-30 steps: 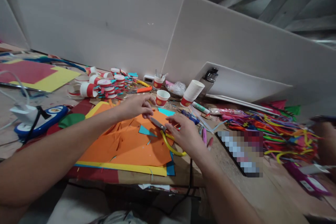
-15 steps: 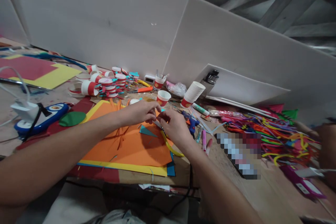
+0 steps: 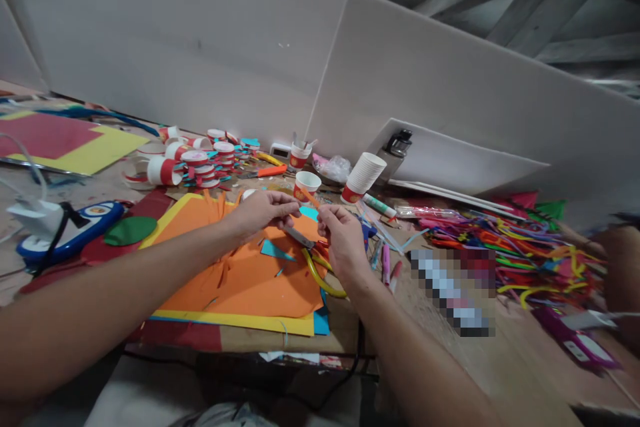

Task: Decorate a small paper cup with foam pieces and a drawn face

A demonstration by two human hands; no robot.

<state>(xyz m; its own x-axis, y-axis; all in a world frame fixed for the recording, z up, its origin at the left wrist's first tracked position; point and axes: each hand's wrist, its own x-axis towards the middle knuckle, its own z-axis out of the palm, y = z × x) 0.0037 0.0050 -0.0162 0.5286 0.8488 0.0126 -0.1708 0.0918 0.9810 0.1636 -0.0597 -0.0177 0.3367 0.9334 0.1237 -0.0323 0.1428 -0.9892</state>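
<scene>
In the middle of the frame, the left hand (image 3: 260, 211) and right hand (image 3: 343, 238) each pinch one end of a thin orange strip (image 3: 309, 197) between closed fingers, above yellow-handled scissors (image 3: 306, 248) lying on the orange sheet (image 3: 250, 280) on the surface (image 3: 525, 360).

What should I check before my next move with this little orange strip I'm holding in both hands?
1. Grip: thin orange paper strip pinched between left hand and right hand: ok.
2. Strip free of tears or creases: cannot tell, too small.
3. Tool: yellow-handled metal scissors lying free on the large orange paper sheet, below the hands: ok.
4. Scissor blades shut: ok, they look closed.
5. Nearby: red-and-white paper cup upright behind the strip, untouched: ok.
6. Neighbour: another person's arm at the right edge, well away: ok.
</scene>
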